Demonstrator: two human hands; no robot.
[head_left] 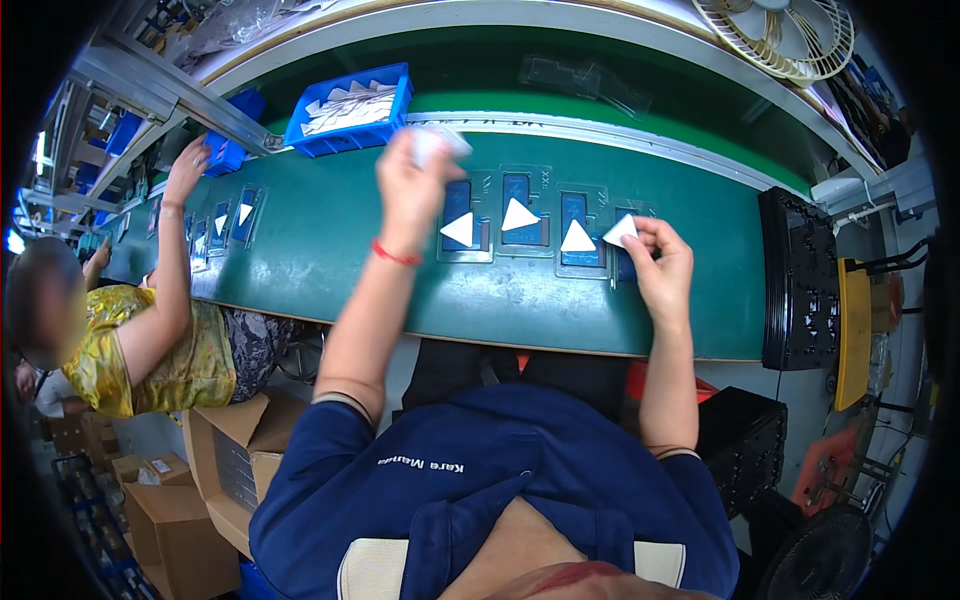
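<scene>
My left hand (405, 195) is raised over the green worktable (350, 220), closed on white pieces (440, 147) that are slightly blurred. With thumb and fingers, my right hand (663, 265) pinches a white triangle (618, 232) by its edge, over the rightmost clear plastic tray (625, 270); I cannot tell if the triangle touches it. Three more clear trays with dark blue rectangular inserts lie in a row to its left. On them rest a left triangle (458, 230), a middle triangle (518, 215) and a right triangle (577, 237), all white.
A blue bin (350, 142) full of white pieces stands at the table's back edge. On the left, a co-worker (175, 330) reaches over similar trays (243, 213). Black stacked trays (800, 280) border the table's right end. Cardboard boxes (180, 520) sit at lower left; a fan (780, 40) hangs upper right.
</scene>
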